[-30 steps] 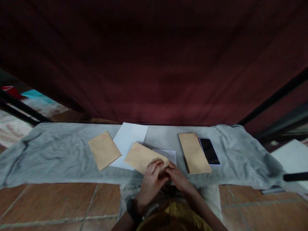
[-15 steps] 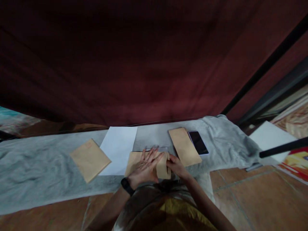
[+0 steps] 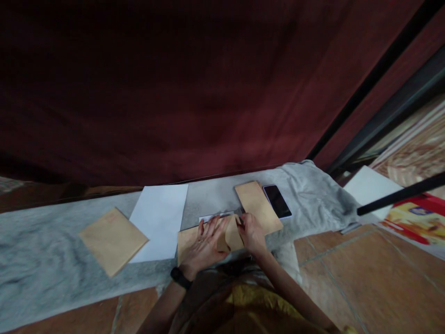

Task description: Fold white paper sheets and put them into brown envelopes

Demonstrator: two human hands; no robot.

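A brown paper envelope (image 3: pixel 230 232) lies crosswise in front of me, its right end bent up in a curl. My left hand (image 3: pixel 206 246) rests flat on its middle with the fingers spread, a dark band on the wrist. At the raised right end, my right hand (image 3: pixel 253 235) pinches the paper between thumb and fingers. Behind the envelope's far edge a strip of white paper (image 3: pixel 206 218) shows; the rest of it is hidden. Just beyond my right hand lie several stacked brown envelopes (image 3: pixel 257 204), with a phone (image 3: pixel 277 201) beside them.
To the left, another brown envelope (image 3: pixel 113 241) overlaps a white sheet (image 3: pixel 160 218). Everything lies on a long grey cloth (image 3: pixel 41 250). A dark red curtain (image 3: pixel 208 116) hangs behind it. Black bars (image 3: pixel 399 195) and a colourful printed box (image 3: pixel 417 218) are at the right.
My right hand has moved toward the far corner of the envelope's right end, and that end now curls up more. The left hand stays flat on the envelope. The whole view has shifted slightly.
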